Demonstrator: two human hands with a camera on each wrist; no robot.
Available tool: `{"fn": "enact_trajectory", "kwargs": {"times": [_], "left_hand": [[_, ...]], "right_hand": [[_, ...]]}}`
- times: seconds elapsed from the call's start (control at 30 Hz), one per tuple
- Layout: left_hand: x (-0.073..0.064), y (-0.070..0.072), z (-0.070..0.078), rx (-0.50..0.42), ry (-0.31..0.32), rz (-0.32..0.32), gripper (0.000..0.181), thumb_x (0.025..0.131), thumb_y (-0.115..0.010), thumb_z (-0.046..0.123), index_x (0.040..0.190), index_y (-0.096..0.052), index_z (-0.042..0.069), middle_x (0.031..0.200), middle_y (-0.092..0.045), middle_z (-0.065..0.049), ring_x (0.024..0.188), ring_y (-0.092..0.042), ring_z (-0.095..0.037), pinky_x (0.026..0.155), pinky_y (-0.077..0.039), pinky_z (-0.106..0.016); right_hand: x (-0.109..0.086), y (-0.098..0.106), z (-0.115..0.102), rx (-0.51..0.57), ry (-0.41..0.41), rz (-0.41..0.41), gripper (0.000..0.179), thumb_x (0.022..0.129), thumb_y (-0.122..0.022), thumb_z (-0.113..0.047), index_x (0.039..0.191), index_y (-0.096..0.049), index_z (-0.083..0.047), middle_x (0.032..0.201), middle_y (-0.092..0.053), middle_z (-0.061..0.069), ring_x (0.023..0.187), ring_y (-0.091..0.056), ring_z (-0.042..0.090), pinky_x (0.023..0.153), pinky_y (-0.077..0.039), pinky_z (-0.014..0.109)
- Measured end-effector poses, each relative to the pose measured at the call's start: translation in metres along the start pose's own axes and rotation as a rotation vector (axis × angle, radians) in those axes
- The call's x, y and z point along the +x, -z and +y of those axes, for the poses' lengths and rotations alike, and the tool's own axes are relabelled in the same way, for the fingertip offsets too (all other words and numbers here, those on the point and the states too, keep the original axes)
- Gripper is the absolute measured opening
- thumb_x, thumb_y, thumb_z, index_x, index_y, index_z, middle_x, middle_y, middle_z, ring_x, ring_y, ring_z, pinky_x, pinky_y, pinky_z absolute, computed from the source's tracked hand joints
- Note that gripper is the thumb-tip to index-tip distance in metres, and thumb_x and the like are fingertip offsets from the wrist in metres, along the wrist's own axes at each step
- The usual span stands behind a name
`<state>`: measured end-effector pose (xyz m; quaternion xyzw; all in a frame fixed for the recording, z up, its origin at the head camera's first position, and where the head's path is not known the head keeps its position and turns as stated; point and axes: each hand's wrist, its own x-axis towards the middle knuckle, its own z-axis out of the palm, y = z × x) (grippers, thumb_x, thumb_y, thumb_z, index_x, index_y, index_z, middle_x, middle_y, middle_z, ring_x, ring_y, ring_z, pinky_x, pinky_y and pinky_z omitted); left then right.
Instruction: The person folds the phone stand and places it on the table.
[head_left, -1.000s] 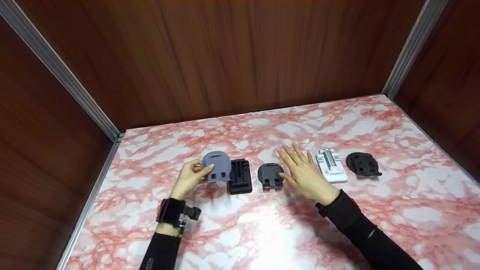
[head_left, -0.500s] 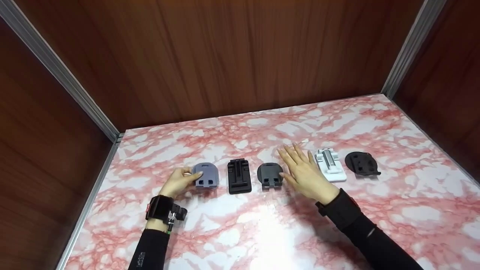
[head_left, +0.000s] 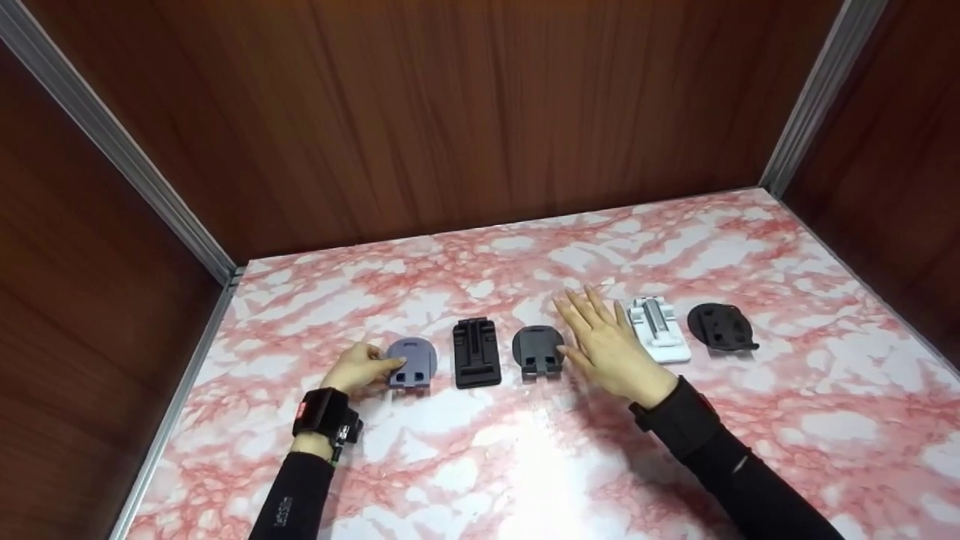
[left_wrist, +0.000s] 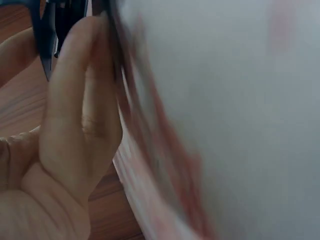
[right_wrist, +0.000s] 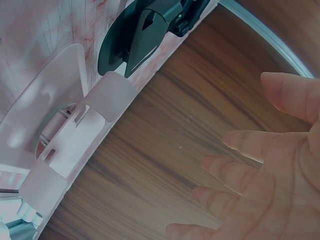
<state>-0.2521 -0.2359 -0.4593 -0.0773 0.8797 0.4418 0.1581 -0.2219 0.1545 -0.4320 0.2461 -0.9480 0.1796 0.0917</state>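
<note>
A purple-grey folding phone stand is at the left end of a row of stands, low over the tabletop or on it. My left hand pinches its left edge, thumb on top. In the left wrist view, curled fingers hold its dark-looking edge, and most of the stand is out of frame. My right hand spreads its straight fingers between a dark grey round stand and a white stand, holding nothing. Its palm shows in the right wrist view.
A black rectangular stand lies right of the purple one, and a black round stand ends the row at the right. Brown wood-grain panels enclose the red-and-white marbled table at the back and sides.
My left hand has carried the purple-grey stand left and down, away from the black rectangular stand it partly covered. The right hand has stayed nearly still.
</note>
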Motion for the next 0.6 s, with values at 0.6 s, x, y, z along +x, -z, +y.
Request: {"fn": "enact_trajectory", "kwargs": {"times": [0.6], "left_hand": [[-0.011, -0.014, 0.025, 0.696, -0.170, 0.383, 0.075, 0.077, -0.082, 0.046, 0.127, -0.052, 0.000, 0.096, -0.070, -0.019, 0.088, -0.067, -0.037, 0.073, -0.055, -0.054]], "right_hand": [[-0.003, 0.001, 0.004, -0.022, 0.001, 0.016, 0.067, 0.097, -0.061, -0.026, 0.153, -0.032, -0.003, 0.160, -0.026, 0.022, 0.150, -0.016, 0.044, 0.116, -0.011, 0.073]]}}
